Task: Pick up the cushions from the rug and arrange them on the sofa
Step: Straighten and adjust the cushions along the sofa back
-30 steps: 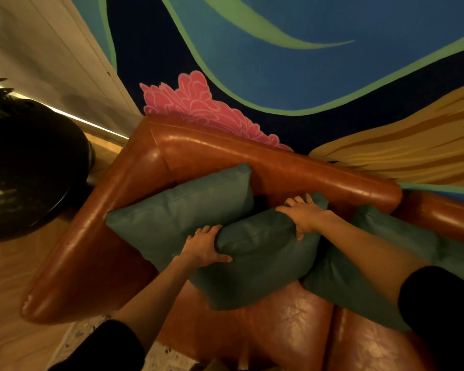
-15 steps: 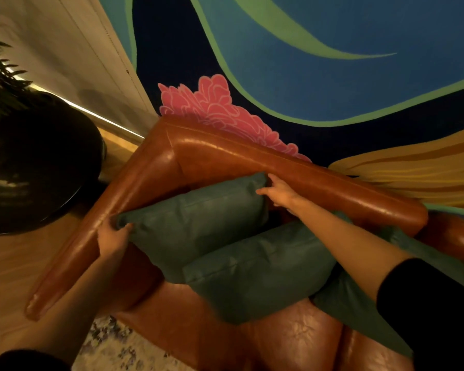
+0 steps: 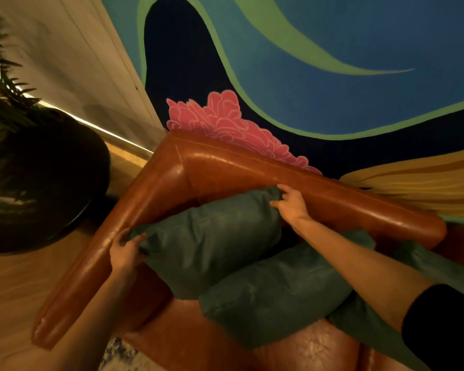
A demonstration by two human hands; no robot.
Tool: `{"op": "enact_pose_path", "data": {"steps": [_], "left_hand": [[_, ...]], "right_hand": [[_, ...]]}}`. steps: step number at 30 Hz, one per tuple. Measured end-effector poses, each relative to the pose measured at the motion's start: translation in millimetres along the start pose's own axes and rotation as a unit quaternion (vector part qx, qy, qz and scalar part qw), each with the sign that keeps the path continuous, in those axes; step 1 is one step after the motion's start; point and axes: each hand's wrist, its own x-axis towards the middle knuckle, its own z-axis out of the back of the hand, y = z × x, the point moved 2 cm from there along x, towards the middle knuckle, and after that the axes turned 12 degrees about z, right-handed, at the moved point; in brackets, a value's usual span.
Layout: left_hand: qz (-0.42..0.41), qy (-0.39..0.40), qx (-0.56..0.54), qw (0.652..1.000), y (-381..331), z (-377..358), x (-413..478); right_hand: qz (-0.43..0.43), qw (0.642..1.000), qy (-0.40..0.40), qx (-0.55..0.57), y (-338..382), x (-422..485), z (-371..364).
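Three dark green cushions lie on the brown leather sofa [image 3: 252, 167]. The corner cushion [image 3: 212, 239] leans into the angle of armrest and backrest. My left hand [image 3: 126, 250] grips its left corner by the armrest. My right hand [image 3: 291, 203] pinches its upper right corner against the backrest. A second cushion [image 3: 276, 298] rests in front, overlapping the first, under my right forearm. A third cushion [image 3: 418, 261] lies further right, mostly hidden by my arm and black sleeve.
A large dark round planter [image 3: 46, 183] with green fronds stands left of the armrest on the wooden floor [image 3: 8, 290]. A patterned rug edge [image 3: 118, 354] shows below. A painted mural wall [image 3: 332, 76] rises right behind the sofa.
Both hands left the front cushion and went to the corner cushion, left hand to its left corner, right hand to its upper right corner. The view shifted, the sofa sitting lower right in frame.
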Motion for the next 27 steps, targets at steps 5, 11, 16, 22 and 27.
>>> {"op": "enact_pose_path", "data": {"steps": [5, 11, 16, 22, 27], "left_hand": [[-0.025, 0.043, 0.043, 0.998, 9.1, 0.7, -1.3], [-0.032, 0.055, 0.129, 0.990, 9.7, -0.8, -3.8], [-0.101, 0.042, 0.216, 0.970, 7.3, 2.0, -11.6], [-0.313, 0.029, 0.362, 0.878, -6.5, -17.2, -47.7], [-0.302, 0.174, 0.330, 0.877, -11.7, -47.3, -94.1]], "right_hand": [[0.025, 0.996, 0.034, -0.076, 0.7, -5.6, -1.3], [0.008, 0.989, 0.095, -0.115, 0.3, -17.8, -1.3], [0.003, 0.989, 0.094, -0.111, -5.1, -32.5, 18.0], [0.033, 0.995, 0.032, -0.093, -10.4, -74.3, 53.5], [0.035, 0.998, 0.005, -0.054, -7.2, -124.9, 73.3]]}}
